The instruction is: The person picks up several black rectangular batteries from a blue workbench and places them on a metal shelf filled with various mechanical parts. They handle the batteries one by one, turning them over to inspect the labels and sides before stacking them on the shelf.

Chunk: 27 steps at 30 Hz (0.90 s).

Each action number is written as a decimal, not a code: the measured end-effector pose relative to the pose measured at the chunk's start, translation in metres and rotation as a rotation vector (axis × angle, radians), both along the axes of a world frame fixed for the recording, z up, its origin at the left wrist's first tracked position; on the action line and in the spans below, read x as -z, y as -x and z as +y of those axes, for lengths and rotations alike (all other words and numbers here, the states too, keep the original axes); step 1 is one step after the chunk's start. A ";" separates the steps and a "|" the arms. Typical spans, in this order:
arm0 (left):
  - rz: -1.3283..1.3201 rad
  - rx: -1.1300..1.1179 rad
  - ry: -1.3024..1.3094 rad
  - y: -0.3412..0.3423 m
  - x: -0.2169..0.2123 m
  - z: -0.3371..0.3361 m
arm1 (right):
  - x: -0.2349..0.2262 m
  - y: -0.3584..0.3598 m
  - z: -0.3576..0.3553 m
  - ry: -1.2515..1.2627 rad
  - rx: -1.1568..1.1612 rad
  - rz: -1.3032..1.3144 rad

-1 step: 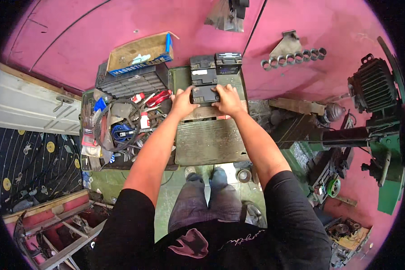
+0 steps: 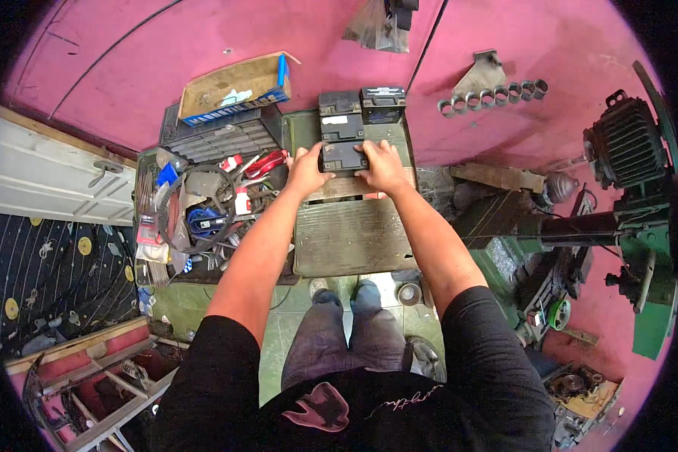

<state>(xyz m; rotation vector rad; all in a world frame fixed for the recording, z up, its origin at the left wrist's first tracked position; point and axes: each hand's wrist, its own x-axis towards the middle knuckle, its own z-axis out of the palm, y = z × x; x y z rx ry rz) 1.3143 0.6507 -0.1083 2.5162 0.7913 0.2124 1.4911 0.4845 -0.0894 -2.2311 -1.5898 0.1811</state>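
Observation:
Between my two hands is a black block-shaped battery (image 2: 344, 156), lying on the worn greenish table (image 2: 354, 241). My left hand (image 2: 307, 173) grips its left side, and my right hand (image 2: 382, 167) grips its right side; the fingers of both are curled around its edges. Directly behind it sits a second black battery (image 2: 342, 127) with a white mark on top. Farther back stand another black battery (image 2: 339, 102) and, to its right, a taller black battery (image 2: 383, 105) with a light top.
Left of the table, loose tools and cables (image 2: 207, 207) pile up in front of a dark drawer cabinet (image 2: 226, 135) carrying an open cardboard box (image 2: 237, 90). To the right stands a green machine (image 2: 648, 256) with a motor. A metal cup (image 2: 409, 294) is on the floor near my feet.

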 end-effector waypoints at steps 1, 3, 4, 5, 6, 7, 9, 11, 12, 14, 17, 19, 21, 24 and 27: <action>0.007 -0.007 -0.011 -0.002 -0.001 0.001 | 0.002 0.002 0.001 0.000 0.007 -0.003; 0.037 -0.024 -0.002 -0.003 0.002 0.003 | 0.004 0.002 0.003 0.000 0.024 -0.015; 0.035 -0.032 0.013 -0.002 0.004 0.002 | 0.004 0.002 0.003 -0.002 0.034 0.007; 0.033 -0.039 0.028 0.000 0.005 0.002 | 0.005 0.004 0.003 -0.004 0.045 0.031; 0.031 -0.036 0.029 0.000 0.007 0.002 | 0.006 0.004 0.002 -0.007 0.056 0.053; 0.029 -0.034 0.030 -0.001 0.008 0.003 | 0.006 0.004 0.002 0.007 0.058 0.068; 0.035 -0.033 0.040 0.002 0.018 0.006 | 0.003 0.004 0.003 0.034 0.055 0.097; 0.052 -0.023 0.059 0.002 0.017 0.007 | 0.002 0.003 0.003 0.074 0.046 0.124; 0.074 -0.012 0.110 0.000 0.011 0.007 | 0.001 0.001 0.002 0.094 0.044 0.138; 0.118 0.004 0.210 -0.001 -0.006 0.008 | -0.017 -0.004 -0.001 0.126 0.041 0.278; -0.119 -0.216 0.458 -0.016 0.036 0.032 | -0.003 -0.018 0.005 -0.003 0.115 0.438; 0.015 -0.302 0.409 -0.025 0.030 0.042 | 0.002 -0.027 0.022 -0.082 0.298 0.481; 0.075 -0.226 0.366 -0.037 0.011 0.040 | 0.006 -0.033 0.037 0.023 0.342 0.375; -0.061 -0.150 0.490 -0.055 -0.006 0.037 | 0.024 -0.049 0.059 0.056 0.342 0.433; -0.021 -0.196 0.373 -0.059 0.005 0.043 | 0.038 -0.052 0.064 0.042 0.297 0.406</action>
